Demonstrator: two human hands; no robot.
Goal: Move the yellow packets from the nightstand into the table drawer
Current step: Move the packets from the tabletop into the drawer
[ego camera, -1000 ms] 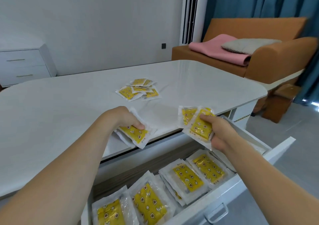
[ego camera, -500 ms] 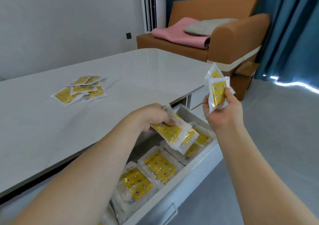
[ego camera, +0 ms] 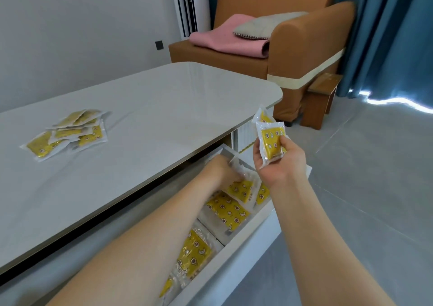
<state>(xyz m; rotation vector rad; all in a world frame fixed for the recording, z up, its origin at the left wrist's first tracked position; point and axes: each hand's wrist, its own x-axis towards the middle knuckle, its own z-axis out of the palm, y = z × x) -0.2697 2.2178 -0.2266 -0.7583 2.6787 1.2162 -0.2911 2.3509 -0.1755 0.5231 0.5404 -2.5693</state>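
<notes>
The white table drawer (ego camera: 241, 247) stands pulled out below the tabletop, with several yellow packets (ego camera: 226, 210) lying in a row inside. My left hand (ego camera: 222, 171) reaches down into the drawer's far end, fingers closed on a yellow packet (ego camera: 241, 188) that rests on the others. My right hand (ego camera: 278, 162) hovers above the drawer's far corner, gripping two yellow packets (ego camera: 271, 144) upright. A loose pile of yellow packets (ego camera: 68, 132) lies on the tabletop at the left.
The white table (ego camera: 152, 108) fills the left half. An orange sofa (ego camera: 293, 47) with a pink blanket (ego camera: 229, 42) and grey cushion stands behind it. A small wooden stool (ego camera: 321, 99) sits by the sofa. Blue curtains (ego camera: 393, 36) hang at the right over grey floor tiles.
My left hand has gone deeper into the drawer with its packet, down onto the packets there. My right hand stays raised with its two packets. The view has turned right.
</notes>
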